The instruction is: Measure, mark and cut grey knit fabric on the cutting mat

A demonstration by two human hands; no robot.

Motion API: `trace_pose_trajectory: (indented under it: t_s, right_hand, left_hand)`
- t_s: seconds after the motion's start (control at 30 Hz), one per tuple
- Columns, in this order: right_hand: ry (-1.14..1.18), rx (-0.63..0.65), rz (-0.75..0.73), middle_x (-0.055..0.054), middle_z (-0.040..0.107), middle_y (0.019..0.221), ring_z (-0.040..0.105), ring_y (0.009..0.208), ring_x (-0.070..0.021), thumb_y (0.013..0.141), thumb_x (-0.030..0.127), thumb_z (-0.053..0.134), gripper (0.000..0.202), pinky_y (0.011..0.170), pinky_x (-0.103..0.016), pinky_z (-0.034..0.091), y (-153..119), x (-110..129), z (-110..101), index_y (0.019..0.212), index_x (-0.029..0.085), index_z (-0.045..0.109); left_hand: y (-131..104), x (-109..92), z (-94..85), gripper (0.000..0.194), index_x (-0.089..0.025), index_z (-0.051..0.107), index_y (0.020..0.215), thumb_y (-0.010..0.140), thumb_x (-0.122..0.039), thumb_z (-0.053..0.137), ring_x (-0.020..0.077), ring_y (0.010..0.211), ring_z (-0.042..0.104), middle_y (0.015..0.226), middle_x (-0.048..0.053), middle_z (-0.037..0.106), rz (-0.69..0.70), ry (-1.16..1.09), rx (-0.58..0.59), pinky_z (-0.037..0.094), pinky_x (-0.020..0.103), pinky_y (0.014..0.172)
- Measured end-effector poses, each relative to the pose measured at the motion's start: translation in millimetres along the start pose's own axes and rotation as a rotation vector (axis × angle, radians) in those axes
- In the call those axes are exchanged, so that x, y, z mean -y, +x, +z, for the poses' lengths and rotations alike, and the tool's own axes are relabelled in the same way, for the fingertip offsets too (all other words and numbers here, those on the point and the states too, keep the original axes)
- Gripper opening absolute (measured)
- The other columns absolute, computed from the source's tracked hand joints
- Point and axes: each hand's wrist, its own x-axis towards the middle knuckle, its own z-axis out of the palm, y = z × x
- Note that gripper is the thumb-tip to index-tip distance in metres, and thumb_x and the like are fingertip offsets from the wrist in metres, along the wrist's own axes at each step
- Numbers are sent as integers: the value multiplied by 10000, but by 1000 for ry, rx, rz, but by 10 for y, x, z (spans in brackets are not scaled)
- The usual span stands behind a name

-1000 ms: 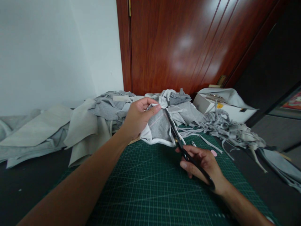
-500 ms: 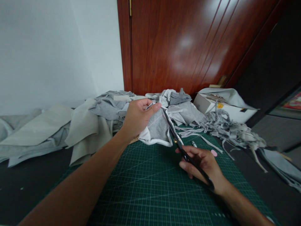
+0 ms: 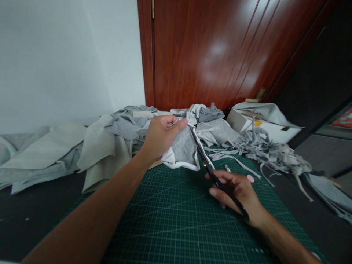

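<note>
My left hand [image 3: 162,135] pinches the upper edge of a grey cloth piece [image 3: 184,151] with white trim, held up over the green cutting mat [image 3: 170,209]. Below and to the right, my right hand [image 3: 236,190] grips black scissors [image 3: 227,190] by their handles. The blades point up and away, along the right edge of the cloth close to my left fingertips. A narrow white strip lies alongside the blades. Whether the blade tips are fully closed is too small to tell.
Grey and off-white cloth [image 3: 96,146] is heaped at the left and back. A white box [image 3: 242,121] stands at the back right, near tangled grey strips [image 3: 277,154]. A pink disc [image 3: 250,178] lies on the mat. Behind are a wooden door [image 3: 209,55] and a wall.
The grey cloth has shifted very slightly to the left at its lower edge. Both hands keep nearly the same place and hold.
</note>
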Motion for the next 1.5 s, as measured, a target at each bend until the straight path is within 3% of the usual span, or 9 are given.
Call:
trace_pose_trajectory:
  t_s: [0.2, 0.63, 1.07, 1.5]
  right_hand:
    - [3, -17, 11, 47, 555, 599, 443, 441, -87, 773, 432, 866, 429, 426, -221, 358, -12, 10, 10, 1076, 157, 739]
    - [-29, -2, 12, 58, 539, 601, 437, 453, -85, 793, 447, 854, 450, 442, -224, 340, -2, 4, 9, 1108, 152, 728]
    - [52, -19, -84, 51, 575, 630, 471, 468, -90, 762, 361, 901, 427, 435, -223, 368, -6, -100, -10, 1108, 171, 738]
    - [127, -25, -78, 45, 587, 640, 478, 496, -91, 733, 313, 923, 428, 459, -216, 381, -9, -88, -9, 1103, 183, 752]
  left_hand:
    - [3, -1, -10, 410, -179, 678, 656, 902, -508, 682, 133, 575, 439, 586, -11, 544, -16, 17, 1, 294, 275, 521]
    - [4, -23, -29, 407, -170, 714, 691, 898, -519, 684, 131, 579, 454, 611, -4, 583, -39, 15, 21, 298, 271, 518]
    - [-29, -40, 27, 359, -179, 677, 698, 917, -463, 668, 121, 564, 468, 604, -13, 584, -90, -79, 93, 312, 263, 517]
    - [-11, -27, 11, 328, -184, 667, 694, 829, -482, 695, 127, 575, 473, 629, -2, 598, -108, -102, 104, 319, 263, 511]
